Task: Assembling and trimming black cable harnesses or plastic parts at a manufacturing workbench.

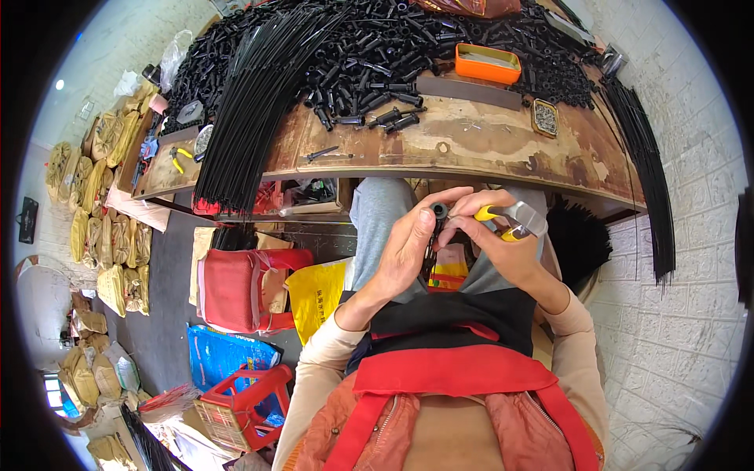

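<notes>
Over my lap, in front of the table edge, my left hand (404, 250) holds a small black tubular part (440, 210), its round open end facing up. The thumb and fingers close around it, and the lower part of it hangs below the hand, partly hidden. My right hand (512, 257) has yellow-handled pliers (528, 217) tucked in it, their metal head pointing to the right. Its thumb and fingertips pinch together right beside the black part. Whether they grip something small there is too hidden to tell.
A heap of black tubular parts (369, 67) covers the table's back. Bundles of long black rods (255, 110) hang over the edge at left and right. An orange box (488, 64), a small tray of metal bits (544, 118) and other yellow-handled pliers (179, 161) lie there. A red stool (243, 408) stands lower left.
</notes>
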Available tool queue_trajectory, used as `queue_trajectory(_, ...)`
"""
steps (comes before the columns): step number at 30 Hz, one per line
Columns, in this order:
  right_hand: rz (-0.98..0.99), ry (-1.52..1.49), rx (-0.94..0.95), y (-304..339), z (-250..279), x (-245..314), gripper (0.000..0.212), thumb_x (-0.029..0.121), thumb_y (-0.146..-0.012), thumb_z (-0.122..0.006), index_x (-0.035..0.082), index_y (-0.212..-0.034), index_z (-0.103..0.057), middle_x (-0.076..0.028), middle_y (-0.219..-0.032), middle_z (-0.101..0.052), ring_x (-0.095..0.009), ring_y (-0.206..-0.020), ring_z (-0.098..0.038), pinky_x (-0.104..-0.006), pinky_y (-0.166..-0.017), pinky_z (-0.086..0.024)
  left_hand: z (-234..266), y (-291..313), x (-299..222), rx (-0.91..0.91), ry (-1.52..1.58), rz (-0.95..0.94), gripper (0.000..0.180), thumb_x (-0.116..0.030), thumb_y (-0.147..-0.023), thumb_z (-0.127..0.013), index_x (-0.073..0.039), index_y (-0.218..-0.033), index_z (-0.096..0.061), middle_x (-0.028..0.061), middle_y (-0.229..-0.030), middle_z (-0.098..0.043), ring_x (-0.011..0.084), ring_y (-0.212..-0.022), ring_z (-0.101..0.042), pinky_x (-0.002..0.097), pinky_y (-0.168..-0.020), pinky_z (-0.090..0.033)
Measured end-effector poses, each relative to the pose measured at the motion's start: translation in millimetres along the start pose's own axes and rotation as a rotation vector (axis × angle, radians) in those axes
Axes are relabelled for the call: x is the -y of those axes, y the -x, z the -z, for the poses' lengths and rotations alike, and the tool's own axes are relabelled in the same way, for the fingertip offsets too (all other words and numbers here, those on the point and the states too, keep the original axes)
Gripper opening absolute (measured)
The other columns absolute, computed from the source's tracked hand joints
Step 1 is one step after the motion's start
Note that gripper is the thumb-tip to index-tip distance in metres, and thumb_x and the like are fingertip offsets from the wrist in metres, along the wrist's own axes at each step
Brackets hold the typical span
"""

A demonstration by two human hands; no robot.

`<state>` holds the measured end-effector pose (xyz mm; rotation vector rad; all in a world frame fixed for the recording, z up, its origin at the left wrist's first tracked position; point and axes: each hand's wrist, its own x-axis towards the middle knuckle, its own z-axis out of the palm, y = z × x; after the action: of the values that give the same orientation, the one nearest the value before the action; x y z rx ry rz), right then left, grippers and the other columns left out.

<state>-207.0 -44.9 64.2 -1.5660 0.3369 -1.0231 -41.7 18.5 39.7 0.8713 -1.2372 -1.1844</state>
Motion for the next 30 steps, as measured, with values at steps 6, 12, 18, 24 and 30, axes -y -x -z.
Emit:
queue_trajectory(6,-0.031,-0.023,0.001,-4.6,0.2,-0.1,0.014,-0.008,-0.088,-0.063,0.000,-0.098,-0.058,-0.008,-0.092,-0.065,-0.015,-0.086,-0.063,-0.0261,-0.076,-0.050,1.2,-0.7,1.4,-0.035,-0.017,0.015,0.058,-0.043,-0.107,-0.029,0.003,-0.135,-0.049,0.0137,-0.128,-0.058,0.0201,-0.116,-0.054,0.0300,-0.100,-0.040)
queue_trajectory(12,0.066,0.174,-0.044,-6.2,-0.1,-7.8,0.015,-0.008,-0.085,-0.066,0.000,-0.096,-0.062,-0.006,-0.089,-0.066,-0.014,-0.086,-0.063,-0.0264,-0.078,-0.050,3.8,-0.4,-4.1,0.003,-0.052,0.079,0.057,-0.043,-0.106,-0.031,0.002,-0.138,-0.047,0.0056,-0.109,-0.058,0.0122,-0.092,-0.052,0.0240,-0.084,-0.041)
queue_trajectory(18,-0.132,0.403,-0.059,-21.9,4.6,1.2,0.015,0.002,-0.086,-0.071,0.001,-0.097,-0.060,-0.004,-0.088,-0.064,-0.008,-0.080,-0.061,-0.0240,-0.073,-0.050,9.5,-9.9,2.6,-0.023,0.101,0.023,0.068,-0.051,-0.104,-0.032,0.003,-0.145,-0.034,-0.0013,-0.080,-0.045,0.0084,-0.073,-0.039,0.0229,-0.065,-0.032)
queue_trajectory(24,-0.675,0.433,0.191,6.9,27.6,45.6,0.021,0.019,-0.098,-0.056,-0.001,-0.105,-0.054,-0.003,-0.064,-0.060,-0.010,-0.050,-0.054,-0.0248,-0.048,-0.043,19.0,-22.9,9.3,-0.009,0.127,-0.039,0.062,-0.051,-0.104,-0.030,0.003,-0.131,-0.045,-0.0015,-0.070,-0.041,0.0081,-0.064,-0.035,0.0238,-0.059,-0.031)
queue_trajectory(30,-0.718,0.470,0.313,4.6,29.9,55.2,0.032,0.021,-0.100,-0.052,0.000,-0.124,-0.051,-0.006,-0.073,-0.065,-0.012,-0.056,-0.058,-0.0254,-0.054,-0.046,17.6,-23.2,5.0,0.065,0.022,0.059,0.055,-0.053,-0.104,-0.028,-0.002,-0.102,-0.047,-0.0021,-0.070,-0.041,0.0071,-0.065,-0.037,0.0227,-0.059,-0.030)
